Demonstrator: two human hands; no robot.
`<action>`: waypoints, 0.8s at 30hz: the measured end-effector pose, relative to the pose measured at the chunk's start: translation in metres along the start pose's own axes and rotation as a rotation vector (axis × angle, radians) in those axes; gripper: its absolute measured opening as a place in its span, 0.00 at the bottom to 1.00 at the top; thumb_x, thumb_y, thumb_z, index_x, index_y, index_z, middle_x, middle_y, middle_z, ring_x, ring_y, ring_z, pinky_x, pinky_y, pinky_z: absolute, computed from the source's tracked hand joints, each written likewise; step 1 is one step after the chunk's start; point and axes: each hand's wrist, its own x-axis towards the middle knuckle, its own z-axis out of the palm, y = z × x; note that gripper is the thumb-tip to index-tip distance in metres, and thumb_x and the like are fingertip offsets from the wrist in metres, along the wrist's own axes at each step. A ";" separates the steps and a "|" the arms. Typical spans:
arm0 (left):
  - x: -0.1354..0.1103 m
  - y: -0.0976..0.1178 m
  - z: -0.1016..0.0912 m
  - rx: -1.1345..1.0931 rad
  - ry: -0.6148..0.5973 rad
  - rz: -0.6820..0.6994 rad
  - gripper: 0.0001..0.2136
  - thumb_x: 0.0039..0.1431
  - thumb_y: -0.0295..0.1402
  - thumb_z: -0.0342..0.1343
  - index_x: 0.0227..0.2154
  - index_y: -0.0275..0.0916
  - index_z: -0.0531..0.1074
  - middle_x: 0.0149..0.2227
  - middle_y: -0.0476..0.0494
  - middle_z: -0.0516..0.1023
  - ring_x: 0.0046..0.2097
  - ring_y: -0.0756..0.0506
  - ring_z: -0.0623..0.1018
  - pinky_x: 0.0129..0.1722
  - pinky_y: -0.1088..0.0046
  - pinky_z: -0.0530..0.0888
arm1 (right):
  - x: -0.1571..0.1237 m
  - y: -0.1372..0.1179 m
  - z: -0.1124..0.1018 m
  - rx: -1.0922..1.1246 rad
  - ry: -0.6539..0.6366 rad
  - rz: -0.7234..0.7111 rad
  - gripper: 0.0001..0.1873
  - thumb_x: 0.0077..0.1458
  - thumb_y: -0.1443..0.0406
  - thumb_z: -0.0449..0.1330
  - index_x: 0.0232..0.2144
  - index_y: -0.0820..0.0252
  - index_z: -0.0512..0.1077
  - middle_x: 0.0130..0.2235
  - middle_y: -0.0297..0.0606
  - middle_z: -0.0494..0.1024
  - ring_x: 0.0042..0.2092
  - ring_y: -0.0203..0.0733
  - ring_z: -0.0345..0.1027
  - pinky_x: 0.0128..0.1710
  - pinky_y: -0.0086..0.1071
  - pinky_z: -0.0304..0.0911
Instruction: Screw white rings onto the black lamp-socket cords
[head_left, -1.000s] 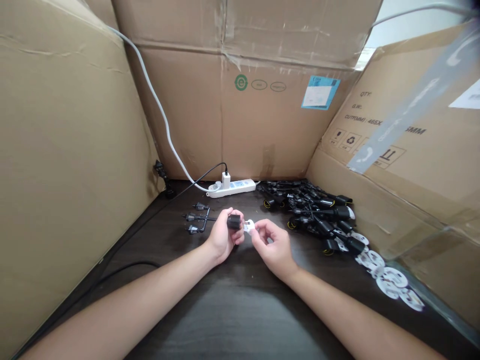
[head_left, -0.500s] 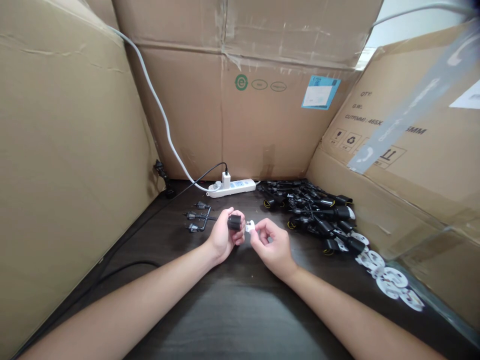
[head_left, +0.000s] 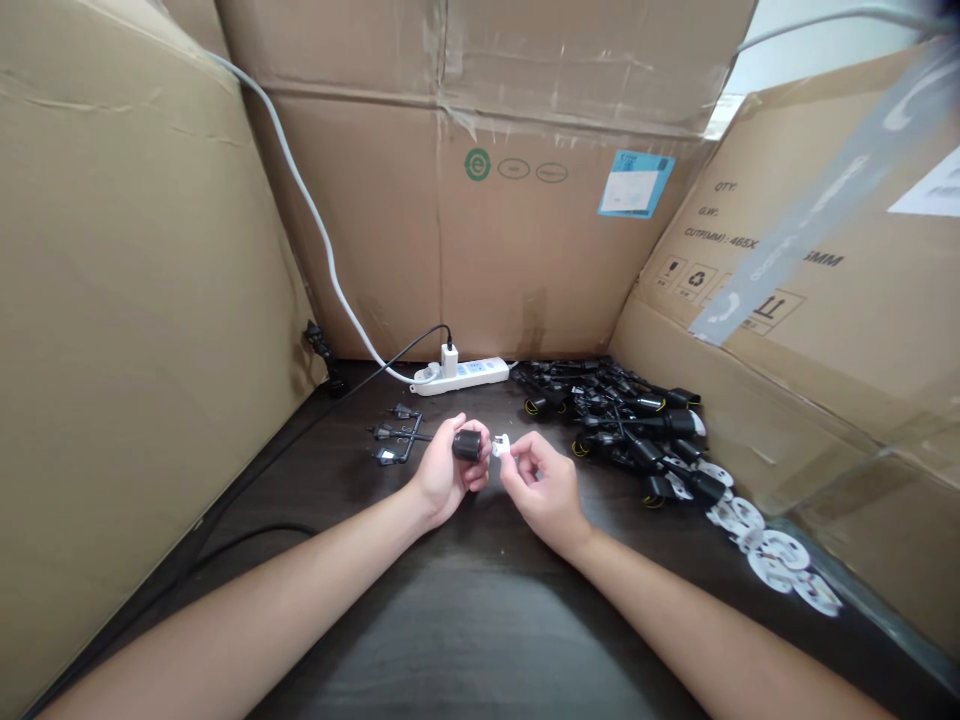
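In my left hand [head_left: 441, 478] is a short black cylindrical housing [head_left: 466, 446], its end turned to the right. A thin black stem runs left from behind that hand to a branched black frame [head_left: 409, 437] with several small dark pieces at its tips; whether the two are one item is hard to tell. The thumb and fingertips of my right hand [head_left: 547, 492] pinch a small white part [head_left: 501, 446] with short dark marks or prongs on its upper side. This part is close to the housing's end, with a small gap between them.
A white power strip [head_left: 480, 374] with a white plug adapter [head_left: 449, 360] lies behind the hands. At the right are a heap of black housings and cables [head_left: 637, 425] and several white discs [head_left: 780, 560]. Cardboard boxes [head_left: 375, 220] wall the dark table [head_left: 480, 640].
The camera view has shifted slightly. Both hands keep their grips and the white part stays beside the housing's end, with the housing turned very slightly.
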 end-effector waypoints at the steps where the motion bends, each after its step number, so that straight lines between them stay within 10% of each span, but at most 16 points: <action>1: 0.000 0.000 0.000 0.002 0.004 0.001 0.17 0.64 0.42 0.43 0.24 0.37 0.65 0.21 0.51 0.62 0.17 0.54 0.56 0.17 0.79 0.56 | 0.000 0.000 0.000 -0.002 -0.008 -0.006 0.06 0.55 0.64 0.59 0.27 0.57 0.66 0.18 0.23 0.57 0.19 0.32 0.51 0.23 0.27 0.51; 24: -0.003 -0.005 0.002 -0.016 -0.024 -0.099 0.17 0.62 0.50 0.49 0.32 0.40 0.64 0.23 0.53 0.64 0.19 0.53 0.59 0.18 0.80 0.57 | -0.002 0.000 0.001 0.137 -0.148 0.022 0.09 0.61 0.59 0.58 0.32 0.57 0.70 0.19 0.26 0.63 0.21 0.34 0.56 0.23 0.28 0.54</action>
